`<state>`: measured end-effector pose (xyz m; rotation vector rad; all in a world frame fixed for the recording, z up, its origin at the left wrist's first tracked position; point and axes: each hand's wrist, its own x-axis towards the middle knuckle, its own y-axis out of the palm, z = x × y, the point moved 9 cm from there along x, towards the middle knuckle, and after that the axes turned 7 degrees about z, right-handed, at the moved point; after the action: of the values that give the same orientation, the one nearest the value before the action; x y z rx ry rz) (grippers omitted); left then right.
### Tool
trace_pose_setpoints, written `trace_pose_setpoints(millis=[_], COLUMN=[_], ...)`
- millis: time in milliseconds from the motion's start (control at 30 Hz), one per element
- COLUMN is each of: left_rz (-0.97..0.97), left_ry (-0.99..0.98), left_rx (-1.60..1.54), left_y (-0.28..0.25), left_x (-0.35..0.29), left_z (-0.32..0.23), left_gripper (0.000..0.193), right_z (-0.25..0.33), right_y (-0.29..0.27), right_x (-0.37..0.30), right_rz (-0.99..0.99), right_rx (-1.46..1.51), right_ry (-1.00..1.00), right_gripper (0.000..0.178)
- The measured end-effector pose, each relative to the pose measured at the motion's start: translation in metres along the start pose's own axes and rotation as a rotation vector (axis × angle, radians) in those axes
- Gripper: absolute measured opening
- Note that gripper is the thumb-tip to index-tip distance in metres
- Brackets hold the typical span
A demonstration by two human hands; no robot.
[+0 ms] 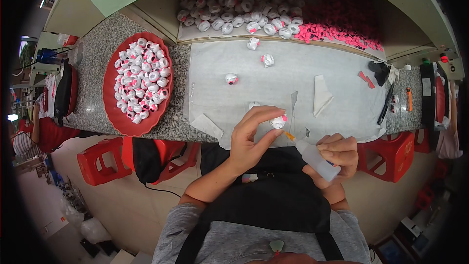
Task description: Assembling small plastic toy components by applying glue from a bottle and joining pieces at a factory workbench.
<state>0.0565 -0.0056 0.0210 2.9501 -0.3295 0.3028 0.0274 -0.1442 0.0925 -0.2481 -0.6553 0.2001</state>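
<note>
Between the thumb and fingers of my left hand (246, 139) is a small round white piece (277, 122) with a bit of pink on its side. My right hand (338, 157) is wrapped around a translucent squeeze bottle (312, 158), tilted so its orange-yellow nozzle (289, 136) points toward the piece. The nozzle tip is close to my left thumb; whether it touches the piece I cannot tell. Behind my left fingers another white piece (253, 104) is partly hidden. Farther off, several similar pieces (231, 78) lie loose on a white paper sheet (210, 100).
A red scalloped bowl (138, 128) full of white-and-pink pieces stands at the left. On the back shelf are heaped white pieces (227, 28) and small pink parts (320, 32). A folded white scrap (321, 97), a black tool (385, 105) and an orange marker (409, 99) lie right.
</note>
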Motion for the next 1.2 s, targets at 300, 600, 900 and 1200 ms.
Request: trace_pose_setpoints(millis=[300,600,900,1200], left_rz=[-0.108,-0.228,-0.216,-0.118], left_ry=[0.006,-0.018,-0.040,-0.092], left_rx=[-0.044,-0.145,-0.176,-0.351], left_y=[-0.026,-0.043,-0.044,-0.026], left_x=[0.004,-0.003,-0.002,-0.001], left_z=[-0.006,-0.005,-0.001,0.012], left_gripper=[0.032,0.033,0.032,0.035], right_z=[-0.041,-0.165,-0.169,-0.108], right_y=[-0.035,-0.023,-0.027,0.011], right_x=[0.009,0.087,0.107,0.043], right_rz=[-0.197,0.109,0.013,0.063], right_rx=[0.168,-0.233,-0.361,0.302], right_ry=[0.139,0.569,0.376,0.632], right_gripper=[0.033,0.021,0.009,0.006])
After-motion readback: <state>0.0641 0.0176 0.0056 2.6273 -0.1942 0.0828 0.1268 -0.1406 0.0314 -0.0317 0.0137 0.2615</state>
